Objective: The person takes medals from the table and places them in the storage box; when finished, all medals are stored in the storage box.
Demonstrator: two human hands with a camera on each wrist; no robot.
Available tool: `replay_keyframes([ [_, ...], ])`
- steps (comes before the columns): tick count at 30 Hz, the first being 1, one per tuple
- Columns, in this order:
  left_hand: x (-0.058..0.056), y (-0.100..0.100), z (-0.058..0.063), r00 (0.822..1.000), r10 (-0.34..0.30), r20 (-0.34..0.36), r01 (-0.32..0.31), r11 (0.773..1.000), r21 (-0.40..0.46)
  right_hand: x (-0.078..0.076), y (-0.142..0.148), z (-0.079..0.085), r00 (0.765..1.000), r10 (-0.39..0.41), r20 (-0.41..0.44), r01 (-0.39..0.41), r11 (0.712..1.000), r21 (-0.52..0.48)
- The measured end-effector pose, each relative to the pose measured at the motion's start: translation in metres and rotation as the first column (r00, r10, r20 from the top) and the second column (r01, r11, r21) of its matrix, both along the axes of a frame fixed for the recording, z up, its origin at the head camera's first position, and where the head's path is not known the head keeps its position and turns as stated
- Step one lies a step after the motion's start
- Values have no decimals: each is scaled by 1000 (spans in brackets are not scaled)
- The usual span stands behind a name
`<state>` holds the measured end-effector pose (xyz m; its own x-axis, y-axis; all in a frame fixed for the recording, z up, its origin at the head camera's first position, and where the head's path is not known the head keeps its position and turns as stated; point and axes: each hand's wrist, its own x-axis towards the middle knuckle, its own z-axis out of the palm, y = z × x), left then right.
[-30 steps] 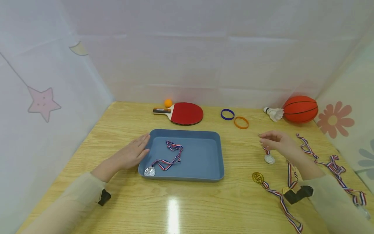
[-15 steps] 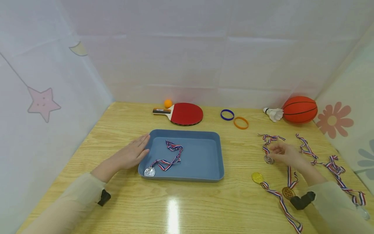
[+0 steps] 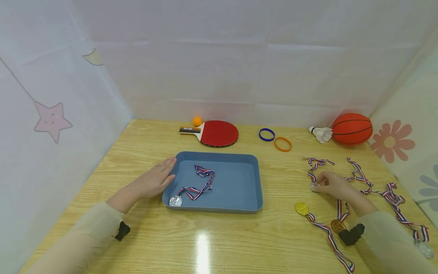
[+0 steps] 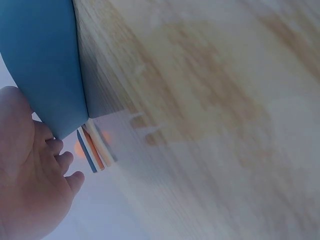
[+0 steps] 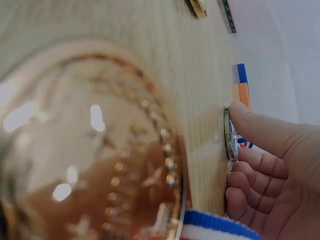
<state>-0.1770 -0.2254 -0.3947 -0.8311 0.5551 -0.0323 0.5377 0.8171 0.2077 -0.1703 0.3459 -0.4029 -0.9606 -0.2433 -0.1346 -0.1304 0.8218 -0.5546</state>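
My left hand (image 3: 154, 180) rests with straight fingers against the left wall of a blue tray (image 3: 232, 190). A silver medal (image 3: 176, 201) with a striped red, white and blue ribbon lies in that tray. To the right, my right hand (image 3: 332, 187) pinches another silver medal (image 5: 230, 135) by its edges between thumb and fingers, low at the table. Its ribbon (image 3: 312, 167) trails away behind it. A gold medal (image 3: 302, 208) lies nearer, and a bronze medal (image 5: 95, 145) looms large in the right wrist view.
At the back are a red table tennis bat (image 3: 220, 133), an orange ball (image 3: 197, 121), a blue wristband (image 3: 266, 134) and an orange one (image 3: 282, 144). A shuttlecock (image 3: 321, 134) touches a small basketball (image 3: 352, 129). More ribbons (image 3: 393, 198) and a silver medal (image 3: 424, 249) lie far right.
My right hand has come down from above the ribbon to the silver medal and now pinches its edges. My left hand has stayed at the tray.
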Motion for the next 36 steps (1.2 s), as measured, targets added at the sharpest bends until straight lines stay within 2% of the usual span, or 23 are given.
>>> replay_keyframes([
  [8, 2, 0, 3, 1000, -7, -16, 8, 1000, 17, -1, -1, 1, 999, -25, 44, 26, 999, -22],
  [12, 2, 0, 3, 1000, -8, -18, 8, 1000, 19, -1, 0, 4, 995, -63, 84, 73, 989, -127],
  [15, 2, 0, 3, 1000, -8, -15, 8, 1000, 18, 0, 1, 8, 992, -71, 108, 98, 955, -281],
  [18, 2, 0, 3, 1000, -4, -12, 4, 1000, 13, 0, 4, 11, 990, -66, 127, 116, 891, -440],
  [21, 2, 1, 3, 1000, -2, -11, 2, 1000, 9, 0, 6, 14, 988, -72, 134, 131, 847, -516],
  [24, 1, 0, 2, 1000, 0, -6, 0, 1000, 4, 0, 7, 18, 990, -93, 103, 133, 842, -522],
  [28, 0, -1, 0, 1000, 3, 3, -3, 1000, -2, 2, 6, 26, 992, -120, 44, 126, 864, -487],
  [30, 0, -1, 0, 1000, 1, 4, -1, 1000, -1, 2, 6, 30, 990, -139, 37, 139, 862, -487],
  [33, 0, -1, 0, 1000, 1, 6, -1, 1000, 0, 1, 5, 36, 986, -165, 34, 159, 844, -512],
  [36, 1, 0, 1, 1000, 2, 8, -2, 1000, 6, -3, 4, 42, 987, -156, 24, 143, 821, -552],
])
